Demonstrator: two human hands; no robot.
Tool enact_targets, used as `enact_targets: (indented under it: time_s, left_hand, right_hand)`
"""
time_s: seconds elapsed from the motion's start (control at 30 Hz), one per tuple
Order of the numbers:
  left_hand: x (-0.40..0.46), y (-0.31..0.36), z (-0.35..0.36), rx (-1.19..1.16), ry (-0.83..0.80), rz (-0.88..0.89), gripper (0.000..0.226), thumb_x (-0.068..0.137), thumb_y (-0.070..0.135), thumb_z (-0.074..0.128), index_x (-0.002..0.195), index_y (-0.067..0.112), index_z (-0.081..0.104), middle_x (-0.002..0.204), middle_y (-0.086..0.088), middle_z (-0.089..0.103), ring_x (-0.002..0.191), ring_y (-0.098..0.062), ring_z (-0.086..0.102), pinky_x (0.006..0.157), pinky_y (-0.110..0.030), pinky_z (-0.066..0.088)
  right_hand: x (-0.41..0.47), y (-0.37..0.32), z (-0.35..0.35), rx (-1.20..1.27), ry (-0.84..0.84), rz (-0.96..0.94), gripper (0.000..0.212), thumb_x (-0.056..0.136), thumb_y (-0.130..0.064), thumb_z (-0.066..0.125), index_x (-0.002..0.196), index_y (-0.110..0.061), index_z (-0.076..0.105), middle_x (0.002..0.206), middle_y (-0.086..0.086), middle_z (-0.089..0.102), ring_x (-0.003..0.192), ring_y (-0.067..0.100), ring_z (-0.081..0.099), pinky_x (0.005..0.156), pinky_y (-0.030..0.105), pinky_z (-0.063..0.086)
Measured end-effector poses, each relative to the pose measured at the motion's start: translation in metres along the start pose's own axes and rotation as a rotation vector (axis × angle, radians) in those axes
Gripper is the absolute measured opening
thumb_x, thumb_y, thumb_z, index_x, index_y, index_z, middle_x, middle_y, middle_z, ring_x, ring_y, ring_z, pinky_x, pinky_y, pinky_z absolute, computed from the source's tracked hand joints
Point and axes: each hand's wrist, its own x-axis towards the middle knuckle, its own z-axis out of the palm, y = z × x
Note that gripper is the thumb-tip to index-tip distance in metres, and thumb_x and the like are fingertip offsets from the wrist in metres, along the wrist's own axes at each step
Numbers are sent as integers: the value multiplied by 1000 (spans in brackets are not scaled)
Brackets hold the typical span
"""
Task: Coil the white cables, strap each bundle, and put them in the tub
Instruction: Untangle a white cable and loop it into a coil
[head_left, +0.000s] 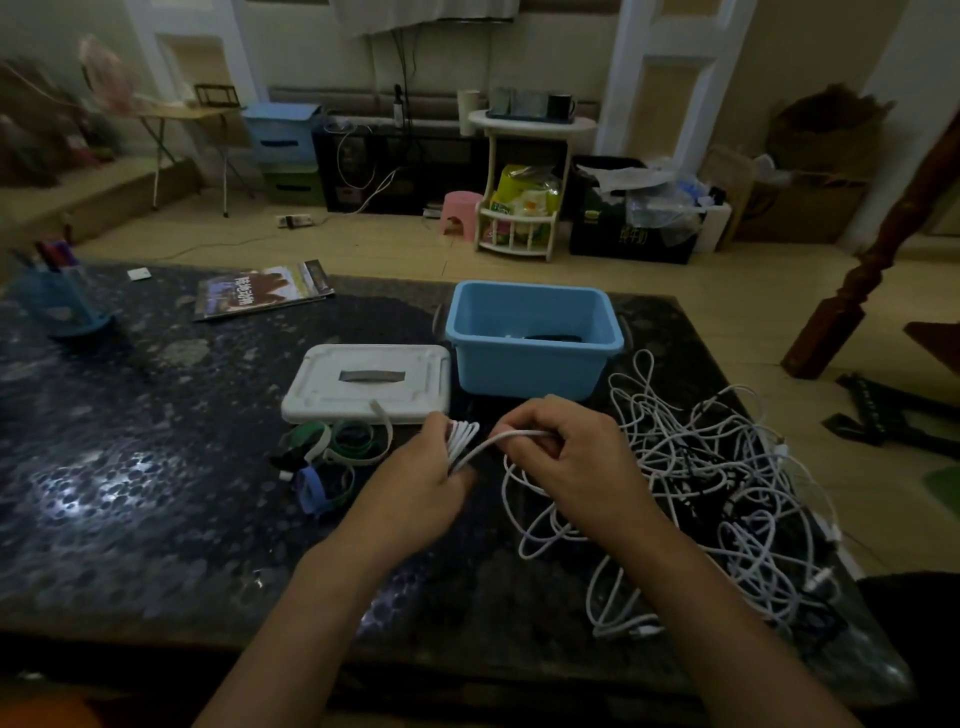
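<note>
white cable (511, 438) pinched in both hands' fingers (540, 441), straps (337, 447), lid (369, 382), tub (530, 338) beyond

- Two forearms reach in from the near edge, both bare up to where the picture cuts them off; no sleeve shows.
- The left hand (415, 483) wears no ring, glove or watch.
- The right hand (566, 457) is likewise bare, its wrist without strap or band.
</note>
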Motion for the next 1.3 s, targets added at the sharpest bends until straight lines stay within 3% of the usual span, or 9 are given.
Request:
enact_targets:
  time_s: [0.13, 0.27, 0.47, 0.6, 0.77, 0.9, 1.07, 1.2, 1.3]
  left_hand:
    - [-4, 3, 3, -199, -26, 13, 15, 100, 28, 46, 89, 18, 47, 81, -3, 57, 76, -23, 56, 73, -43, 45]
    - [-5, 11, 4, -429, -12, -34, 29, 98, 23, 52, 69, 24, 52, 58, 10, 50, 56, -10, 45, 60, -36, 34]
    - [-7, 21, -8, -990, -70, -106, 22, 99, 17, 45, 82, 11, 57, 54, -4, 37, 40, -12, 26, 43, -24, 17]
    - [-4, 9, -29, -1294, -22, -33, 29, 99, 18, 36, 79, 10, 55, 57, -4, 31, 38, -9, 23, 41, -22, 13]
    - [-6, -4, -35, -1216, 24, -47, 22, 101, 17, 36, 90, 9, 53, 58, -6, 32, 38, -11, 24, 38, -18, 19]
    - [-3, -4, -29, -1134, 61, -91, 19, 101, 19, 40, 90, 13, 54, 58, -5, 34, 40, -13, 25, 40, -19, 18]
    - [-3, 6, -22, -1054, 85, -114, 20, 102, 23, 44, 93, 12, 57, 58, -4, 37, 42, -14, 29, 39, -21, 24]
    - [-6, 15, -15, -1078, 11, -77, 27, 104, 30, 45, 111, 16, 67, 59, -4, 39, 45, -14, 31, 41, -23, 25]
    - [-8, 23, -9, -1016, 1, -56, 35, 104, 29, 43, 108, 2, 65, 59, -5, 37, 45, -13, 31, 39, -22, 28]
  right_hand:
    - [1, 5, 2, -7, 29, 39, 5, 89, -34, 72, 87, -30, 73, 74, -8, 63, 66, 9, 56, 63, 26, 47]
    - [3, 14, 1, -26, 41, 132, 14, 91, -40, 68, 82, -31, 72, 70, -6, 65, 65, 8, 60, 62, 29, 49]
    - [-1, 33, 2, -379, -271, 238, 36, 103, -46, 44, 91, -27, 71, 80, -6, 64, 80, 14, 62, 70, 33, 45]
    - [-3, 50, -3, -609, -455, 281, 24, 101, -35, 46, 94, -25, 66, 88, -6, 60, 90, 22, 62, 68, 33, 39]
    - [-5, 50, -7, -441, -378, 287, 20, 94, -44, 62, 111, -35, 66, 97, -13, 66, 95, 9, 63, 77, 30, 48]
    - [1, 22, -2, -235, -334, 129, 60, 84, -47, 73, 138, -40, 50, 116, -16, 63, 108, 1, 59, 95, 26, 49]
    - [-1, -11, 13, -83, -203, 72, 21, 103, -37, 49, 112, -30, 67, 77, -13, 64, 75, 3, 61, 73, 28, 49]
    - [-4, -9, 25, -234, -336, 83, 26, 105, -36, 43, 87, -27, 58, 88, 4, 70, 85, 25, 64, 68, 35, 41]
    - [-6, -6, 32, -331, -440, 33, 22, 104, -35, 43, 94, -25, 59, 95, 9, 70, 87, 31, 63, 66, 37, 41]
